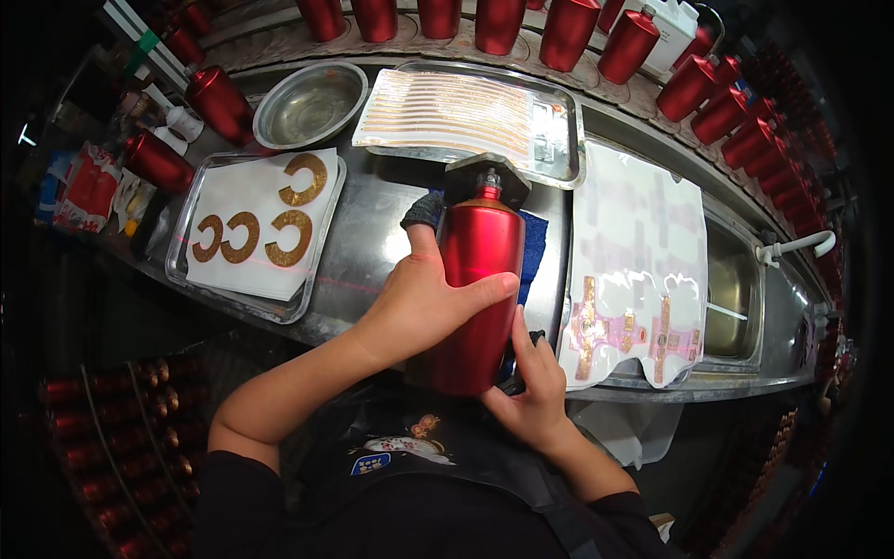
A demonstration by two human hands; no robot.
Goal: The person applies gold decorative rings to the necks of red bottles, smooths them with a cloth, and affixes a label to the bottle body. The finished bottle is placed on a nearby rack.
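A metallic red bottle (481,247) with a clear threaded neck stands between my two hands, its neck pointing away from me. My left hand (424,293) is closed around its left side, the thumb lying across the front. Lower down, my right hand (533,396) grips the right side near the base. Just behind the bottle's neck is a dark, angular block (512,183). A blue cloth (533,253) lies partly hidden behind the bottle. To the left, gold C-shaped decals (291,238) rest on a white sheet in a metal tray (307,296).
Gold strips on a sheet (447,110) lie in a tray at the back, beside a metal bowl (310,104). On the right are a decal sheet (638,252), a sink (731,321) and a white tap (801,246). Red bottles (567,35) line the curved conveyor behind.
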